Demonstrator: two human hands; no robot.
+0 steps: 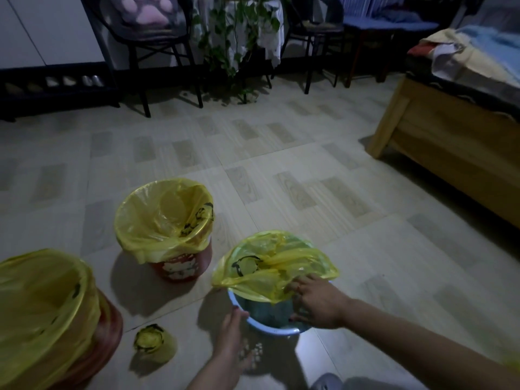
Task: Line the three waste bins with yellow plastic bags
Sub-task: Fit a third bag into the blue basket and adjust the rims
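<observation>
Tiled floor [281, 153] under everything, wooden bed frame [450, 142] far right with bedding piled on it, dark chairs [157, 52] and a trailing plant [236, 38] along the back wall

Three bins in front of me. Biggest in view is the near-left red bin [92, 353], cut off by the frame edge, yellow bag [42, 305] already folded over its rim. Further back, between it and the blue one, second red bin [183, 266] stands upright, its yellow liner [160, 218] stretched round the rim and hanging down the side

Blue bin [270, 329] sits right below my hands, third yellow bag [270, 268] only half on: far edge is over the far rim, near edge bunched and lying across the opening, near rim still bare

My right hand [315, 302] is over the bin's right side, fingers curled into the bunched near edge of that bag, grasping it. My left hand [230, 336] is at the near-left rim, fingers fairly straight, fingertips touching the blue rim, holding nothing

Small roll of yellow bags [153, 340] lies on the floor between the near-left bin and my left hand, apart from both
</observation>
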